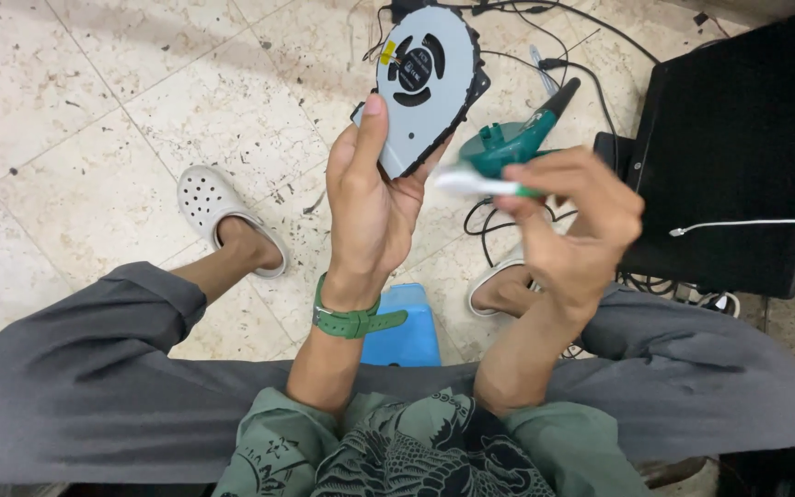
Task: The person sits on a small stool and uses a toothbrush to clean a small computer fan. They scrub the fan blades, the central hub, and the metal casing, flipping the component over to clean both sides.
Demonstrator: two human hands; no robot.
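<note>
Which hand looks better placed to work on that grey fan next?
Probably the right hand: it grips a small white tool pointed at the fan, while the left hand is busy holding the fan up.

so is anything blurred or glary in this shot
Head view: the white tool in the right hand is motion-blurred; the grey fan in the left hand stays sharp; light is even and soft, no harsh glare on the floor tiles.

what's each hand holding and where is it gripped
The left hand holds a grey laptop cooling fan by its lower narrow end, thumb along the edge. The right hand pinches a small white-and-green tool at its green end.
</note>
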